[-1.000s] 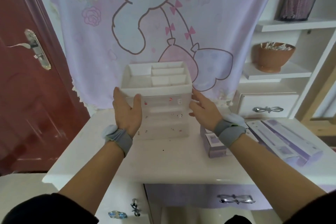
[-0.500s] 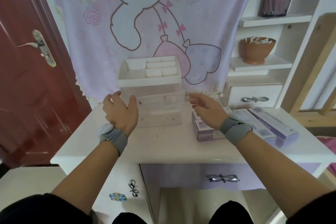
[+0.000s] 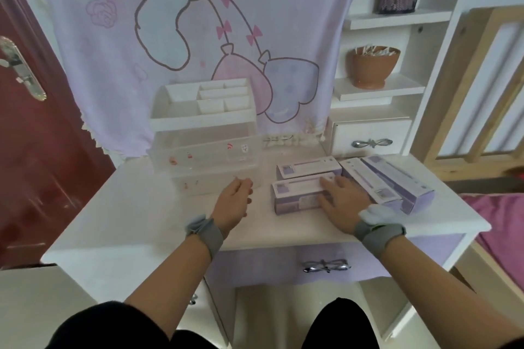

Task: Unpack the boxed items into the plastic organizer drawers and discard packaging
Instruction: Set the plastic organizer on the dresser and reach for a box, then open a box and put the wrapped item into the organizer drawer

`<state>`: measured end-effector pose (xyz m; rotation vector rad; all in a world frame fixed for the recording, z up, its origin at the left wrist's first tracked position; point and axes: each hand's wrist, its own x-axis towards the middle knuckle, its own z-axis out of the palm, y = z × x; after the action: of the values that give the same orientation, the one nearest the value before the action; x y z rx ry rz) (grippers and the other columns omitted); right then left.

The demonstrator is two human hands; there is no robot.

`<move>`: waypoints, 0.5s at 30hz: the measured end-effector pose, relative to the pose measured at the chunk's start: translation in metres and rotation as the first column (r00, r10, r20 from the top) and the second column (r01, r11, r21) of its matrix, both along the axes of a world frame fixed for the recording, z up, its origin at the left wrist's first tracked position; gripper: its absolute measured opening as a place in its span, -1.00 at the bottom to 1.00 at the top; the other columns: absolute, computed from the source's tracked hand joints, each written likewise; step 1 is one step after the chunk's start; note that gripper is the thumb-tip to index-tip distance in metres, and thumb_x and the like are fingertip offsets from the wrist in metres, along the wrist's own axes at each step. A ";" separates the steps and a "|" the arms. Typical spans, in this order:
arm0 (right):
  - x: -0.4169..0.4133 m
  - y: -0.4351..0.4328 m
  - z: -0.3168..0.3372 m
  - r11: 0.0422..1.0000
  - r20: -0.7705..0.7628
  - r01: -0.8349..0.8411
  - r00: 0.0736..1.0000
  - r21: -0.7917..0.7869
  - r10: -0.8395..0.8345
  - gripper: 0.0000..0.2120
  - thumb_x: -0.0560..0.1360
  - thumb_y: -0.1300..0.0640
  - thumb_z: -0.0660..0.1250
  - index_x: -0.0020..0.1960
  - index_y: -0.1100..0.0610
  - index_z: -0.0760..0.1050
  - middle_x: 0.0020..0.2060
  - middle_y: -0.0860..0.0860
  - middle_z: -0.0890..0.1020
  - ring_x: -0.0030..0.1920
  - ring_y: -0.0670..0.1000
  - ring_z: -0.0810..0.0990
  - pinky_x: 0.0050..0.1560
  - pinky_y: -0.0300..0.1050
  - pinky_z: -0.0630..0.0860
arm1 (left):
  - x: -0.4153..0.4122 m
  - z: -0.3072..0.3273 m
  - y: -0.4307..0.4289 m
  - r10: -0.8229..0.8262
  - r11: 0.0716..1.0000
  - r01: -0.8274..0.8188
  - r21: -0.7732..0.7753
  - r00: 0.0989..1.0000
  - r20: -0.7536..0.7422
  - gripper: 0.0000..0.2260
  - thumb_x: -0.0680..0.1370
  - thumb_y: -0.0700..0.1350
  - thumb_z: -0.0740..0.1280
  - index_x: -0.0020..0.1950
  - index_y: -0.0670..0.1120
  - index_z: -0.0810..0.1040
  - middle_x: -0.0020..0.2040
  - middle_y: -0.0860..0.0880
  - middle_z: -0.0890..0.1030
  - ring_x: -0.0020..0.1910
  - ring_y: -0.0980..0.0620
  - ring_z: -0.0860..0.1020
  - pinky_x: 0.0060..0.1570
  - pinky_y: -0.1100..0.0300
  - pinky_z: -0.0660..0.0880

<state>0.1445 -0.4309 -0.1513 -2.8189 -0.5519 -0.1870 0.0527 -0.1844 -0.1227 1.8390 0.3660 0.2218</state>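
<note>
Desk (image 3: pixel 147 224): carrying organizer and four boxes; front edge nearest the person.
Organizer (image 3: pixel 205 147): standing toward the rear left of the desk, divided tray on top, clear drawers beneath; top drawer looking pulled forward, though the clear plastic is making that hard to confirm.
Near box (image 3: pixel 297 193): lying right of desk centre, just right of the organizer, long axis running left to right along the front edge, one short end facing the left hand.
Other boxes: second box (image 3: pixel 309 168) lying just behind the near one, same axis; two longer boxes (image 3: pixel 397 178) slanting toward the right edge, side by side.
Right hand (image 3: pixel 341 195): resting palm down on the right end of the near box, fingers spread, touching but not closing round it.
Left hand (image 3: pixel 234 202): hovering empty over the desk, fingers loosely curled, between organizer front and near box.
Key relation: near box lying under the right hand already, left hand just beside its free end; likely needing both hands, one at each end.
Packaging: all four boxes appearing unopened; nothing unpacked or discarded yet.
</note>
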 end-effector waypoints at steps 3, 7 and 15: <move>-0.012 0.015 -0.005 0.959 -0.074 -0.125 0.986 0.254 0.148 -0.53 0.56 -0.02 0.24 0.46 -0.04 0.31 0.44 0.11 0.30 0.34 0.15 0.39 0.36 -0.02 0.34 | 0.006 -0.016 -0.004 -0.050 0.999 0.049 -0.016 0.997 -0.054 -0.74 0.64 0.11 0.14 0.23 0.04 0.45 0.23 -0.02 0.53 0.10 -0.04 0.54 -0.01 0.08 0.53; -0.012 0.024 0.001 0.805 -0.166 -0.081 0.961 0.588 0.219 -0.50 0.49 0.16 0.35 0.41 0.02 0.38 0.28 -0.01 0.47 0.15 0.00 0.52 0.24 -0.09 0.47 | 0.003 -0.028 0.004 -0.023 1.000 0.023 -0.018 0.999 -0.034 -0.69 0.64 0.05 0.19 0.34 0.00 0.44 0.23 -0.06 0.56 0.19 -0.13 0.55 0.26 -0.11 0.47; -0.007 0.020 0.001 0.643 -0.453 0.148 0.824 0.751 0.340 -0.57 0.56 0.18 0.19 0.39 -0.08 0.39 0.24 -0.10 0.53 -0.07 -0.10 0.51 -0.22 -0.26 0.45 | 0.000 -0.041 0.008 0.069 0.991 -0.063 -0.114 0.996 0.048 -0.81 0.62 0.03 0.24 0.08 -0.01 0.58 0.05 -0.05 0.66 0.06 -0.12 0.62 0.13 -0.13 0.56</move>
<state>0.1379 -0.4106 -0.1502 -1.8400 -0.3568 0.3639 0.0523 -0.1763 -0.1637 1.7084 0.3954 0.2881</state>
